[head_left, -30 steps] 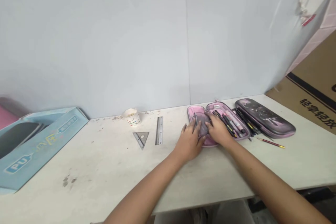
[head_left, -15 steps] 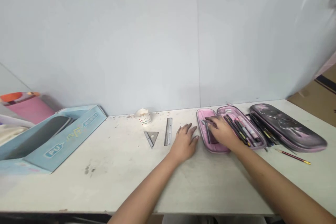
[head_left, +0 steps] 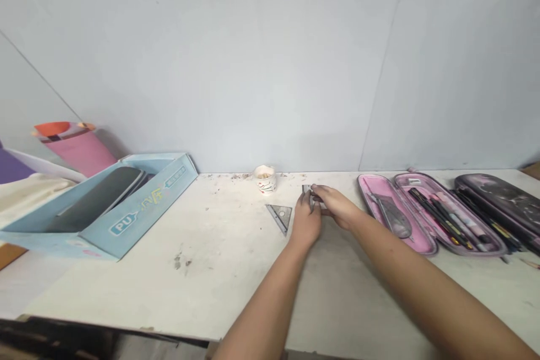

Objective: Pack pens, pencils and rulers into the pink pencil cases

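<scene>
Pinching, in the head view, a steel ruler (head_left: 307, 189), mostly hidden, between the closed fingers of the left hand (head_left: 306, 222) and right hand (head_left: 335, 205), both steadying it over the counter (head_left: 211, 275), just beside a plastic set square (head_left: 279, 217), with an open pink pencil case (head_left: 396, 215) to the right.

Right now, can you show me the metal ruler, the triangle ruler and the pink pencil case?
metal ruler (head_left: 307, 188), head view, on its end showing above the hands
triangle ruler (head_left: 279, 217), head view, on its flat face
pink pencil case (head_left: 366, 185), head view, on the bare lining of its left half
</scene>
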Available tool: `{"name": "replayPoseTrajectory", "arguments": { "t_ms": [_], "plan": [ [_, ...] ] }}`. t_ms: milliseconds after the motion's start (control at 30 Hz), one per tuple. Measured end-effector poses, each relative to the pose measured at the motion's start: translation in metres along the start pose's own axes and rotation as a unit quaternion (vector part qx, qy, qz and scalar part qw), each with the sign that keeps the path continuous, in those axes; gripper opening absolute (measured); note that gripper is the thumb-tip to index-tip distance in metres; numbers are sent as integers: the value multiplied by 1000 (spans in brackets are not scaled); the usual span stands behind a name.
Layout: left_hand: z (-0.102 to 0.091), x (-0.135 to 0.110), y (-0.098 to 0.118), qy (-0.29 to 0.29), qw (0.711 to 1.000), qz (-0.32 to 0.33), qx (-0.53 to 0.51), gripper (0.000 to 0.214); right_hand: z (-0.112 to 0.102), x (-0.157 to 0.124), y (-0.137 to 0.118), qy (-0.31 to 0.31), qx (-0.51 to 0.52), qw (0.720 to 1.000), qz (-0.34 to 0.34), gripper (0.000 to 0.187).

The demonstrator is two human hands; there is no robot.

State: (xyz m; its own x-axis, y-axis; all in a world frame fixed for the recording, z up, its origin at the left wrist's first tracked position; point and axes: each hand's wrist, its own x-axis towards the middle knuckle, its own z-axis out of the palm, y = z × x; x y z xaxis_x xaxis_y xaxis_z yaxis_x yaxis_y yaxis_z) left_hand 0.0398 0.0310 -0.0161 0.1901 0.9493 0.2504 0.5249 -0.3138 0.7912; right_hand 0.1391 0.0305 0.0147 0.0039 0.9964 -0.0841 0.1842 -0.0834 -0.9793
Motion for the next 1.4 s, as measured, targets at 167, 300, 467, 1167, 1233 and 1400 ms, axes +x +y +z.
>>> {"name": "replayPoseTrajectory", "arguments": {
  "t_ms": [167,300,467,1167,1233,1400],
  "plan": [
    [2,-8,6,-5,998,12,-56,43,9,7,4,49,-132,990,-2,36],
    [-1,-11,9,-4,998,-3,-69,46,6,4,0,55,-151,987,-2,32],
    [-1,-12,10,13,994,-47,-99,57,1,-4,0,54,-125,991,1,40],
    [17,-24,31,16,974,-147,-170,71,-30,-23,18,65,-112,992,0,33],
    [23,-26,36,-11,974,-104,-202,70,-37,-28,20,78,-140,986,-33,41],
    [49,-25,69,-79,977,59,-191,72,-80,-45,24,174,-191,958,-127,50]
  ]
}}
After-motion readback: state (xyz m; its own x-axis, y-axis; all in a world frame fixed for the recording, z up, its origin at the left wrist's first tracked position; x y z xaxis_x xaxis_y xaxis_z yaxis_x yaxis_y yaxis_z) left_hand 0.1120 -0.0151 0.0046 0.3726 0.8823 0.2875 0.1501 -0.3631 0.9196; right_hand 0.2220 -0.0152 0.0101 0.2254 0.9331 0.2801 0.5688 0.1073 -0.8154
